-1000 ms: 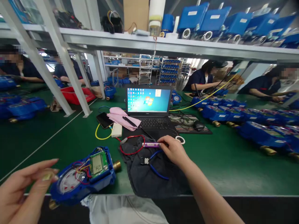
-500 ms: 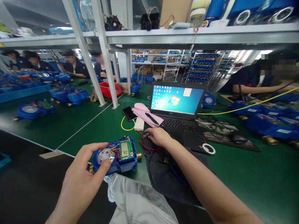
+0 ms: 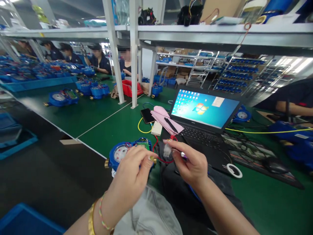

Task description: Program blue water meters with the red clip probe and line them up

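Observation:
A blue water meter (image 3: pixel 114 157) with a round dial, a green circuit board and brass ends sits at the table's front edge. My left hand (image 3: pixel 134 168) is in front of it, covering part of it. Thumb and fingers are drawn together there; anything between them is hidden. My right hand (image 3: pixel 192 161) pinches a small whitish pin connector (image 3: pixel 167 150), its row of metal pins pointing down. A red cable (image 3: pixel 156 143) loops beside it. Under the right hand lies a dark cloth (image 3: pixel 176 182), in front of the laptop (image 3: pixel 202 107).
Behind the hands lie a phone (image 3: pixel 147 115), a white box (image 3: pixel 156 128) and pink paper (image 3: pixel 161 114) with a black pen. A mouse (image 3: pixel 276 164), tangled cables and a white ring (image 3: pixel 234 170) are on the right. Shelf posts (image 3: pixel 134 65) rise from the table. Co-workers sit beyond.
My right hand has lifted the connector off the dark cloth and turned it toward me. My left hand has let go of the meter's dial side and moved right. The view has shifted left.

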Available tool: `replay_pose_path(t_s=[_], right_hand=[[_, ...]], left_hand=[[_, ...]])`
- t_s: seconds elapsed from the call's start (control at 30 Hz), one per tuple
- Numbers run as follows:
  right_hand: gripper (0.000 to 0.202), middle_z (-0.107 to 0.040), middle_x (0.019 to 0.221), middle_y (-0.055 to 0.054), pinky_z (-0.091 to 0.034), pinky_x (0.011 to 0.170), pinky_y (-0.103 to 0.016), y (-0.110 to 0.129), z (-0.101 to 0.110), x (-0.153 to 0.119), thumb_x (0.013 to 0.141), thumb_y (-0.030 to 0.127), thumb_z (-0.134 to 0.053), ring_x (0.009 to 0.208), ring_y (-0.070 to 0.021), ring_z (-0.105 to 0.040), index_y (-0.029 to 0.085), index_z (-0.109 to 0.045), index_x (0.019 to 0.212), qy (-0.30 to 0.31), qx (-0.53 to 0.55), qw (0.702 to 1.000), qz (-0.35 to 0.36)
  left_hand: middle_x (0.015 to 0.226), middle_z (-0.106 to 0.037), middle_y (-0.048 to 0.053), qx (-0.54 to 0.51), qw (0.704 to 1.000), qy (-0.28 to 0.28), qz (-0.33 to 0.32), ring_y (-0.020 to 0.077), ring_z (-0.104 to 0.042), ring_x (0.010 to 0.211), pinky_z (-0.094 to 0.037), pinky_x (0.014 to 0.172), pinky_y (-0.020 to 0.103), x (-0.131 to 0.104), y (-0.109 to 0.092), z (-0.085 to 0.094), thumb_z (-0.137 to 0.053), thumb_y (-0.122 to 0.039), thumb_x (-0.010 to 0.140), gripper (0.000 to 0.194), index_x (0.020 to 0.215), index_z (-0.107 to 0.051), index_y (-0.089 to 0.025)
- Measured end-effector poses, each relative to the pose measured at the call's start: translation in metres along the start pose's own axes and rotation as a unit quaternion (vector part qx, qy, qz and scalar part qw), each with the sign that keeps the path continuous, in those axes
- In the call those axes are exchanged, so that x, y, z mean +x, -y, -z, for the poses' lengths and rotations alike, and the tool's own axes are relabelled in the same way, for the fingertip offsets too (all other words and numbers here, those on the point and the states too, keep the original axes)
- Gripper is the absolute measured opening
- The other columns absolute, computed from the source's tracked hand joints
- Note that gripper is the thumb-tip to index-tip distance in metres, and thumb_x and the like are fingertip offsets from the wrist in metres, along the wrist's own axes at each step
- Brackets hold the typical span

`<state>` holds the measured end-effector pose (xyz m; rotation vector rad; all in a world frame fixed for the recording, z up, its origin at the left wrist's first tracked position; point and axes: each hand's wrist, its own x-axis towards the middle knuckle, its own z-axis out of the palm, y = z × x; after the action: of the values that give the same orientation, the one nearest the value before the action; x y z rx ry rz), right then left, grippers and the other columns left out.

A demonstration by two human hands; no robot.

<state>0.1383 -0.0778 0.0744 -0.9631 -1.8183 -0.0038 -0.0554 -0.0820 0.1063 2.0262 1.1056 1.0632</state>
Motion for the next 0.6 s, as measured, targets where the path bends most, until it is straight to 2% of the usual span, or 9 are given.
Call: replay_pose_path(t_s=[0.13,0.17,0.23,0.27,0.33,0.4,0.43,0.5,0.6], right_hand=[[0.048,-0.064,0.118,-0.007,-0.053,0.089,-0.031,0.008,0.004,-0.007,0.083,0.000,-0.047,0.108,-0.0195,-0.062,0.023,-0.054,0.125,0.030,0.020,0.997,0.072],[0.048,-0.063,0.120,-0.008,-0.053,0.090,-0.032,0.009,0.003,-0.009,0.083,0.000,-0.047,0.110,-0.0202,-0.061,0.023,-0.054,0.125,0.033,0.037,0.997,0.065],[0.041,-0.065,0.117,-0.008,-0.055,0.086,-0.032,0.013,0.001,-0.012,0.086,0.004,-0.049,0.104,-0.0201,-0.063,0.025,-0.055,0.120,0.004,0.115,0.993,-0.015],[0.032,-0.067,0.110,-0.007,-0.056,0.080,-0.031,0.015,0.000,-0.013,0.088,0.010,-0.052,0.096,-0.0193,-0.066,0.025,-0.057,0.115,-0.018,0.176,0.981,-0.079],[0.018,-0.070,0.092,-0.005,-0.057,0.065,-0.026,0.018,-0.004,-0.012,0.087,0.027,-0.061,0.076,-0.0164,-0.067,0.023,-0.059,0.105,-0.031,0.314,0.927,-0.203],[0.023,-0.068,0.077,-0.003,-0.054,0.055,-0.022,0.019,-0.006,-0.009,0.080,0.038,-0.070,0.063,-0.0139,-0.064,0.020,-0.064,0.094,0.015,0.407,0.870,-0.279],[0.024,-0.067,0.072,-0.002,-0.052,0.054,-0.020,0.019,-0.005,-0.007,0.076,0.039,-0.074,0.061,-0.0130,-0.062,0.019,-0.067,0.088,0.036,0.423,0.855,-0.298],[0.019,-0.066,0.069,-0.001,-0.051,0.054,-0.018,0.014,-0.003,0.000,0.073,0.034,-0.077,0.059,-0.0109,-0.060,0.019,-0.070,0.082,0.019,0.412,0.853,-0.320],[0.015,-0.067,0.070,-0.001,-0.050,0.056,-0.017,0.007,0.002,0.012,0.073,0.031,-0.077,0.060,-0.0100,-0.060,0.020,-0.071,0.081,-0.043,0.355,0.879,-0.317]], left_hand=[[0.072,-0.063,0.004,-0.110,0.989,0.060,0.081,0.0189,-0.057,0.071,-0.040,0.064,0.028,0.001,-0.009,-0.013,-0.045,-0.038,0.089,0.033,0.069,-0.064,-0.020],[0.069,-0.063,0.004,-0.128,0.985,0.061,0.103,0.0182,-0.056,0.067,-0.040,0.062,0.028,0.001,-0.009,-0.014,-0.049,-0.037,0.087,0.032,0.066,-0.064,-0.019],[0.067,-0.062,0.003,-0.141,0.982,0.036,0.121,0.0170,-0.055,0.065,-0.039,0.060,0.027,0.001,-0.009,-0.014,-0.052,-0.034,0.085,0.029,0.064,-0.065,-0.019],[0.067,-0.062,0.003,-0.139,0.983,0.021,0.115,0.0164,-0.055,0.065,-0.039,0.061,0.026,0.000,-0.009,-0.014,-0.052,-0.032,0.085,0.029,0.064,-0.066,-0.019],[0.066,-0.060,0.003,-0.125,0.989,0.009,0.082,0.0154,-0.054,0.065,-0.038,0.061,0.026,-0.002,-0.009,-0.016,-0.052,-0.028,0.086,0.029,0.062,-0.065,-0.018],[0.064,-0.058,0.001,-0.101,0.994,0.016,0.039,0.0142,-0.053,0.065,-0.037,0.061,0.025,-0.005,-0.008,-0.019,-0.052,-0.024,0.085,0.028,0.060,-0.063,-0.017],[0.062,-0.057,0.001,-0.083,0.996,0.018,0.021,0.0138,-0.052,0.065,-0.036,0.061,0.025,-0.008,-0.008,-0.021,-0.052,-0.022,0.085,0.028,0.060,-0.061,-0.017],[0.060,-0.055,0.001,-0.040,0.999,0.011,-0.011,0.0135,-0.051,0.065,-0.035,0.061,0.026,-0.013,-0.004,-0.023,-0.051,-0.019,0.086,0.029,0.059,-0.060,-0.016],[0.061,-0.056,0.002,0.018,0.997,-0.036,-0.060,0.0138,-0.050,0.064,-0.036,0.061,0.028,-0.019,0.007,-0.015,-0.045,-0.018,0.090,0.032,0.061,-0.059,-0.016]])
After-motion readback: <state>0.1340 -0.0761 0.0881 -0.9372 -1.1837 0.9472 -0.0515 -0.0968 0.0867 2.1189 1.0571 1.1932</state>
